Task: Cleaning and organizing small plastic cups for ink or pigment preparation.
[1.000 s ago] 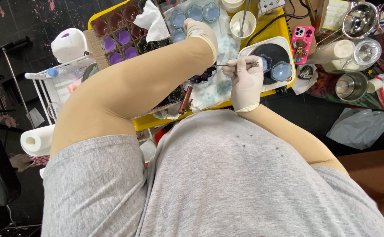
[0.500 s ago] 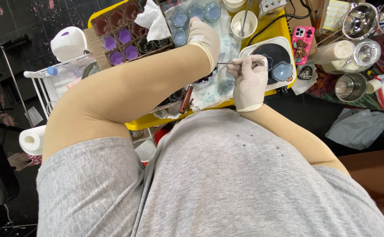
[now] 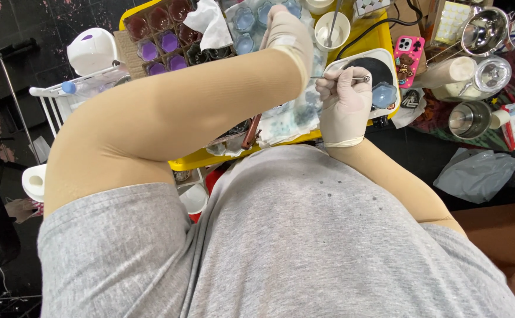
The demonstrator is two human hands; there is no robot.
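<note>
Metal pick, thin and rod-like, is pinched in the gloved right hand, fingers closed on it near its right end, tip pointing left toward the left hand. It sits low and level over the stained paper towel, probably so the tip can work on something small there; what the tip touches is hidden by the left forearm.

Left hand, gloved, reaches forward across the desk toward the blue moulds at the far edge. Its fingers are out of clear view, so cannot tell if it grips anything. The two hands are apart, left further out, right nearer the body.

Just right of the right hand: a round black pad on a white base with a pale blue flower-shaped piece on its near right part. A white cup with a stick in it stands at the far edge. Yellow tray carries most of this. Dark mould tray with purple and red fills sits at the far left corner, crumpled white tissue beside it.

Off the right edge: pink phone, metal cups, glass jar. The long left forearm crosses the middle of the tray and blocks the view of much of it; a brown stick-like tool lies under it.
</note>
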